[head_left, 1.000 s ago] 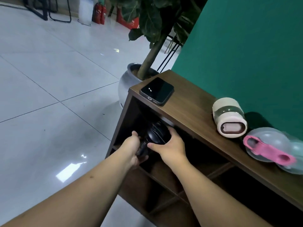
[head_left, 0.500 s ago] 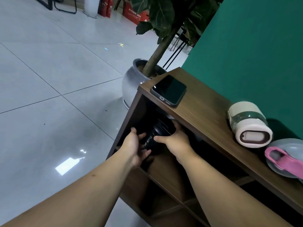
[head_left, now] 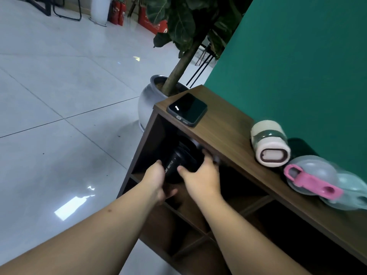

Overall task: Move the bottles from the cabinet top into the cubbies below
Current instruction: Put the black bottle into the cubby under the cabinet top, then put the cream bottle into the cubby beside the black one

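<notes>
A black bottle with white lettering sits inside the top left cubby of the brown wooden cabinet. My left hand grips its lower side and my right hand grips its right side near the lid. On the cabinet top stand a cream and green bottle, a clear bottle with a pink strap and a pale green bottle at the right edge. The black bottle's upper part is in shadow under the cabinet top.
A dark phone lies on the cabinet's left corner. A potted tree in a grey pot stands just beyond the cabinet's left end. A green wall backs the cabinet. Lower cubbies are in shadow. Tiled floor spreads to the left.
The view has shifted a little. Both hands stay on the black bottle in the top left cubby, and it now reads more upright and slightly deeper in.
</notes>
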